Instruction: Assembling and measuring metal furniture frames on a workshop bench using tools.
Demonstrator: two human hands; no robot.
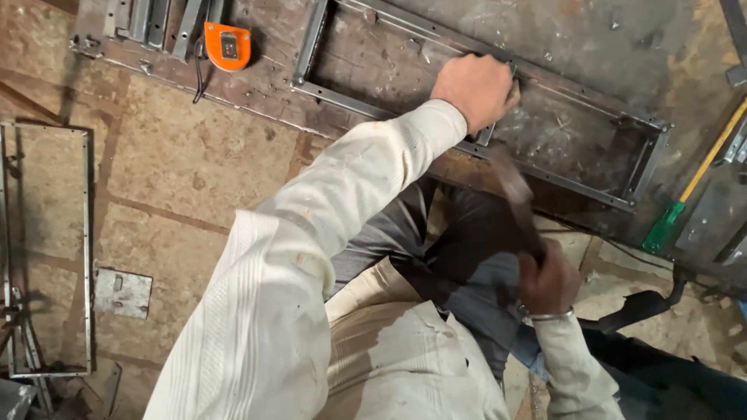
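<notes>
Left hand [476,89] fingers gripping steel frame [342,99] rail, right hand [549,281] fingers clenching blurred hammer [515,190]

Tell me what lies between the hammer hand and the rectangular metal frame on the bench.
Nothing visible blocks it. The right hand swings a blurred hammer toward the grey rectangular metal frame, which the left hand presses down; only open air lies between.

Worn stone-tile floor [171,167] with reddish joints left of the hands, scarred steel workbench top [591,47] beyond them, dim flat light, grime and rust stains throughout
</notes>
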